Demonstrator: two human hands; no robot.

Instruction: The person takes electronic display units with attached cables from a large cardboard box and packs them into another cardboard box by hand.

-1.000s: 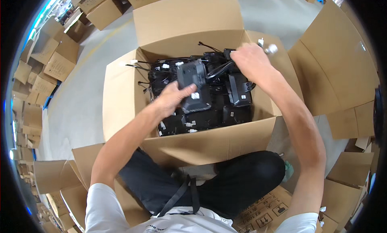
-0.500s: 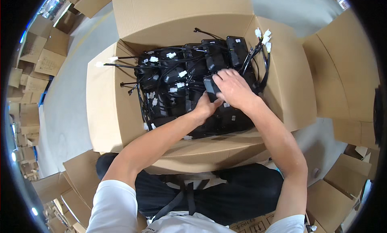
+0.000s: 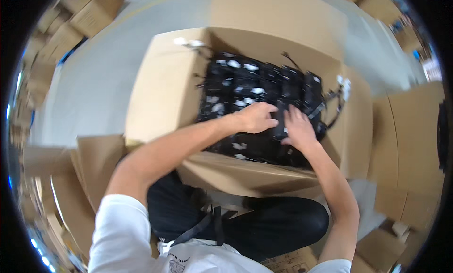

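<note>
A flat black rectangular unit (image 3: 281, 120) lies between my hands, on top of similar black units with cables and white plugs (image 3: 239, 90) inside a cardboard box (image 3: 160, 84). My left hand (image 3: 257, 118) is at the unit's left side, thumb and forefinger apart, fingertips near or touching its edge. From the right, my right hand (image 3: 300, 129) lies with stretched fingers along the unit's right side. Blur hides the exact contact. Black cables ending in white connectors (image 3: 344, 84) stand up at the box's right wall.
The box's flaps stand outward, with the far flap (image 3: 278, 18) leaning back. Another large cardboard carton (image 3: 410, 145) stands to the right. Open cartons (image 3: 94, 164) are at the near left, and stacked boxes (image 3: 89, 18) line the far left beyond the grey floor (image 3: 99, 93).
The view has swung, so the box sits further right in the picture. My left hand has drawn away from the unit's near end to its left side; my right fingers have straightened out.
</note>
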